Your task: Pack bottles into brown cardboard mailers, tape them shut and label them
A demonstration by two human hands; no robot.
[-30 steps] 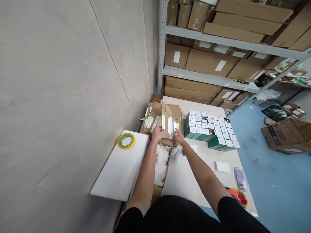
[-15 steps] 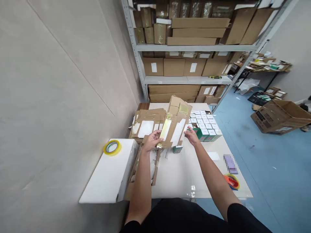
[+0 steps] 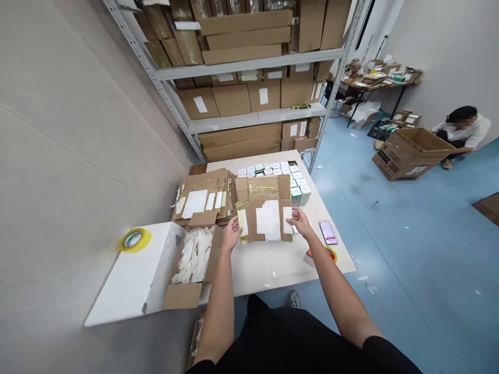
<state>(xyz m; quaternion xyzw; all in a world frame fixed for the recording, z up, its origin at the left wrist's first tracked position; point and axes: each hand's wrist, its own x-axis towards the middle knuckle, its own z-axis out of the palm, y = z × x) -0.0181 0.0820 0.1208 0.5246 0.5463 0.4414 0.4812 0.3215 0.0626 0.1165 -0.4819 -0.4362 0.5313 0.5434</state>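
Note:
Between my two hands I hold up a flattened cardboard box (image 3: 251, 208) with white labels and shiny tape across it. My left hand (image 3: 232, 232) is closed on its left edge, and my right hand (image 3: 299, 222) grips the right edge. Behind it stand rows of small white-topped boxes (image 3: 300, 193) with green sides, partly covered by the cardboard. To the left lies a stack of flattened cardboard (image 3: 210, 183) with labels. Close to my left forearm is an open carton (image 3: 214, 254) filled with white paper strips.
A roll of yellow tape (image 3: 145, 240) lies on a white block (image 3: 120, 285) at the left. A phone (image 3: 328, 232) and a tape roll (image 3: 332, 253) lie at the table's right. Shelving (image 3: 249, 120) full of cartons stands behind. A person (image 3: 468, 130) crouches beside a large carton (image 3: 401, 156).
The flattened box has turned from tilted to nearly level and is spread more squarely toward me. My view has swung right, bringing the crouching person into sight.

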